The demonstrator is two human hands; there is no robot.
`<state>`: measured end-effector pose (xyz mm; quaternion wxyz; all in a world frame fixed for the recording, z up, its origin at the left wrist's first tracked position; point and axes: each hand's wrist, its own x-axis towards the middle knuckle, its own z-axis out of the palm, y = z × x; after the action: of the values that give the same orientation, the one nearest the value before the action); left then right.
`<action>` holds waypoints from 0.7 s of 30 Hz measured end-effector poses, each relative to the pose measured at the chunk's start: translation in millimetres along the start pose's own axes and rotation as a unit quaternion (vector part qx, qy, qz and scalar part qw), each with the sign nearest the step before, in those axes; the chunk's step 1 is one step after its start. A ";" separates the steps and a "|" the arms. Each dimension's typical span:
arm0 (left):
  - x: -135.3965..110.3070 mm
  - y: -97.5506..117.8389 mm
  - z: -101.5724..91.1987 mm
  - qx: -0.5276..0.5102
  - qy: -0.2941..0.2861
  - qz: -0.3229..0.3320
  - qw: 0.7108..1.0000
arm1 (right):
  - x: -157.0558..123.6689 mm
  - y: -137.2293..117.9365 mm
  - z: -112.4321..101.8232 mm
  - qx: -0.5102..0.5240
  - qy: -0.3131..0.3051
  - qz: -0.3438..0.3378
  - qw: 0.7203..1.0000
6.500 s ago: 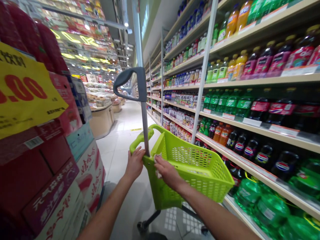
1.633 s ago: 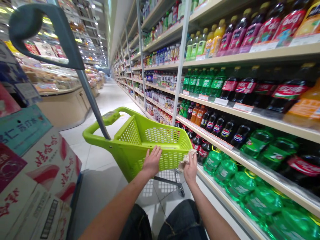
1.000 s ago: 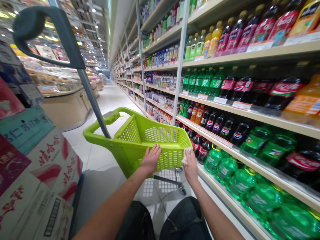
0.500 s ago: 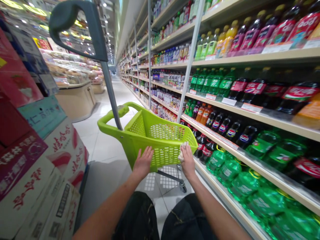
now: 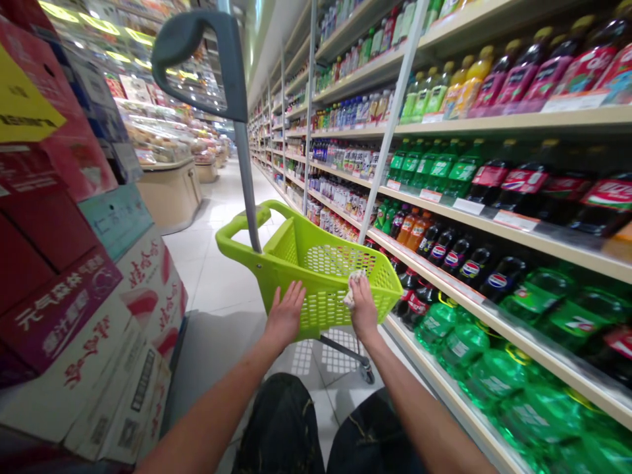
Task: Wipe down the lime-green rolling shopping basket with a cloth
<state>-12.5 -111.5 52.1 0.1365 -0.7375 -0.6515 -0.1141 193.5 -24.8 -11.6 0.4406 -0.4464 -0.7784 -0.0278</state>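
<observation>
1. One lime-green plastic shopping cart (image 5: 320,308), its walls pierced with rows of slots, standing upright in the aisle before the person, near side within reach of both hands.
2. One bare left hand (image 5: 285,315), opened nearly flat, fingers extended and slightly parted, laid against the cart's near wall toward the handle end; nothing seen in its grasp.
3. One bare right hand (image 5: 363,308), fingers bent, closed upon a crumpled off-white cloth (image 5: 354,284), which it holds against the same wall, at the upper rim, toward the front end.
4. One dark-grey moulded plastic loop handle (image 5: 232,66) atop a slim grey metal pole (image 5: 247,187), rising with a slight lean at the cart's rear.
5. One small grey caster wheel (image 5: 366,372) on the floor, below the right hand.
6. Two dark denim-clad knees (image 5: 284,421), bent, beneath the forearms.
7. Several cream-coloured shelves (image 5: 494,126) of bottled drinks, to the person's right; large green plastic bottles (image 5: 533,401) fill much of the bottom tier.
8. Numerous printed cardboard cartons (image 5: 113,355), white, red and turquoise, stacked to the person's left.
9. One yellow paper sign (image 5: 29,102) above them.
</observation>
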 end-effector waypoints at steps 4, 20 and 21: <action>-6.6 2.5 5.5 -0.012 -0.002 0.016 1.000 | -26.0 3.5 18.2 -0.009 -0.062 -0.035 0.997; -18.8 -18.0 12.1 -0.005 0.019 0.001 1.000 | -42.5 -22.4 40.2 -0.011 -0.127 -0.086 0.988; -19.8 -20.5 12.4 -0.002 0.021 -0.002 1.000 | -45.7 -24.4 40.4 -0.009 -0.133 -0.089 0.987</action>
<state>-35.5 -123.1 34.7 0.1482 -0.7336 -0.6501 -0.1310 159.0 -52.4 -60.2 0.3251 -0.3793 -0.8662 -0.0139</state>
